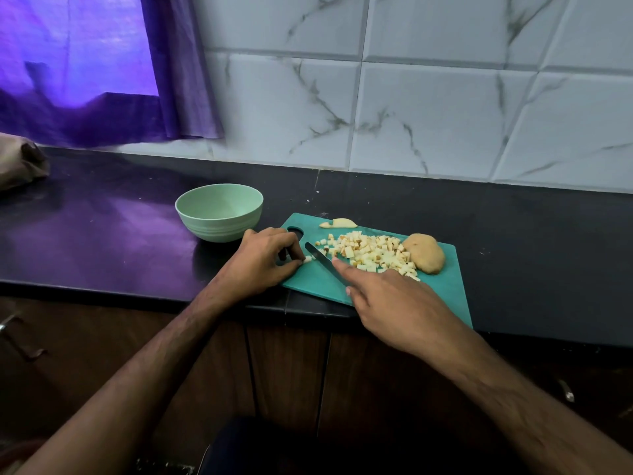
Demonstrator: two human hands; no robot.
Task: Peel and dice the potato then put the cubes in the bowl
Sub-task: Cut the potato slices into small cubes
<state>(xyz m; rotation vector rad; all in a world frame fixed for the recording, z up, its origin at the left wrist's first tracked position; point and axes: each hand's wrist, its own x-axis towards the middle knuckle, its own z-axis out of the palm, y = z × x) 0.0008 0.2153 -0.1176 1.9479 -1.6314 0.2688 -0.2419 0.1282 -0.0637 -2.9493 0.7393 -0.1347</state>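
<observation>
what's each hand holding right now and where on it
Left hand pinches a small pale potato piece at its end. Right hand holds the dark-bladed knife by its hidden handle, forefinger along the blade.

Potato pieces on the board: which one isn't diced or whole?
The pale curved slice at the cutting board's far edge, near the bowl. It lies alone, apart from the cube pile and the whole potato.

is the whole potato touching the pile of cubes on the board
Touching. In the head view the potato lies on the board with the right edge of the cube pile pressed against its left side, no gap visible.
</observation>
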